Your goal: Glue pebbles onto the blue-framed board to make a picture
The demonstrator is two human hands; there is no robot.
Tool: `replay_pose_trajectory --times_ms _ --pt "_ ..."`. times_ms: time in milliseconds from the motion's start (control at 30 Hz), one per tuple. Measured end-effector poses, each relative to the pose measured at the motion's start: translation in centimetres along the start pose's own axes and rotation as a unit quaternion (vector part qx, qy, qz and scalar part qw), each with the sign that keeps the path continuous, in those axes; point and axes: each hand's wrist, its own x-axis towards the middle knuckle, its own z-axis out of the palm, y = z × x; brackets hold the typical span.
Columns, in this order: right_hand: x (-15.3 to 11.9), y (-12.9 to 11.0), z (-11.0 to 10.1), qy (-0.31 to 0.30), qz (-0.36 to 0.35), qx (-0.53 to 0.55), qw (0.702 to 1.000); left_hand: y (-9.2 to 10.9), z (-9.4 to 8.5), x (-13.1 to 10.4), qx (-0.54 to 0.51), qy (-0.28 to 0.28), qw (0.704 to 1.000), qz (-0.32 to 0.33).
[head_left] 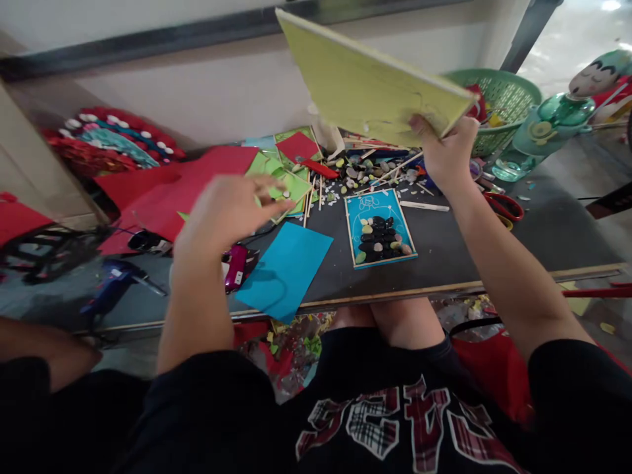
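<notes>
Board [368, 79], yellow, is clamped by one corner in the right hand [450, 145], raised against the desk's [548, 234] back edge. The left hand [224, 210], blurred, fingers apart, is at the green sheets [295, 187]; contact cannot be told. Toward the front edge lies a stone-covered panel [401, 222], while a blue sheet [299, 257] overhangs that edge.

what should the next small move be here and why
Probably bring the left hand over to steady the far end of the yellow board: only the right hand grips it, near one end, and the board is tilted above the table. The left hand is blurred but seems to hold nothing.
</notes>
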Motion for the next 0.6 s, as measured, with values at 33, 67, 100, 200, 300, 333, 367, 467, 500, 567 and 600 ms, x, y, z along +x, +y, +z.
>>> replay_pose_trajectory --times_ms 33,67,100,200,300,333,367,467,500,567,600 --pt "-0.6 -0.7 -0.7 -0.020 -0.046 -0.022 0.999 -1.1 0.9 -1.0 0.023 -0.015 1.000 0.007" --pt "-1.3 -1.2 -1.2 -0.050 -0.119 -0.044 0.991 -2.2 1.6 -1.8 0.038 -0.020 0.999 0.014" --pt "-1.9 -1.7 -1.7 -0.079 -0.214 -0.065 0.972 -3.2 2.1 -2.4 0.034 -0.010 0.999 0.020" --pt "-3.9 -2.5 -2.0 -0.155 -0.396 -0.143 0.894 -4.8 3.1 -3.7 -0.156 0.035 0.987 -0.011" --pt "-6.1 -2.8 -0.7 -0.175 -0.380 -0.211 0.884 -3.7 5.2 -4.8 -0.453 -0.093 0.878 -0.123" --pt "-6.9 -2.9 0.0 -0.169 -0.361 -0.217 0.891 -2.9 6.2 -5.0 -0.511 -0.134 0.834 -0.158" --pt "-7.7 -3.1 0.7 -0.168 -0.344 -0.221 0.897 -2.0 7.3 -5.2 -0.555 -0.154 0.797 -0.181" --pt "-9.9 -4.2 2.8 -0.193 -0.300 -0.227 0.906 0.2 10.7 -4.4 -0.648 -0.114 0.734 -0.170" --pt "-10.5 -4.6 3.2 -0.206 -0.284 -0.229 0.908 0.6 11.7 -3.6 -0.662 -0.078 0.728 -0.157" --pt "-11.2 -5.3 3.5 -0.235 -0.261 -0.226 0.909 0.8 13.2 -1.5 -0.663 -0.014 0.737 -0.134" --pt "-11.2 -5.3 3.4 -0.250 -0.255 -0.216 0.909 0.7 13.7 -0.3 -0.659 0.000 0.742 -0.120"
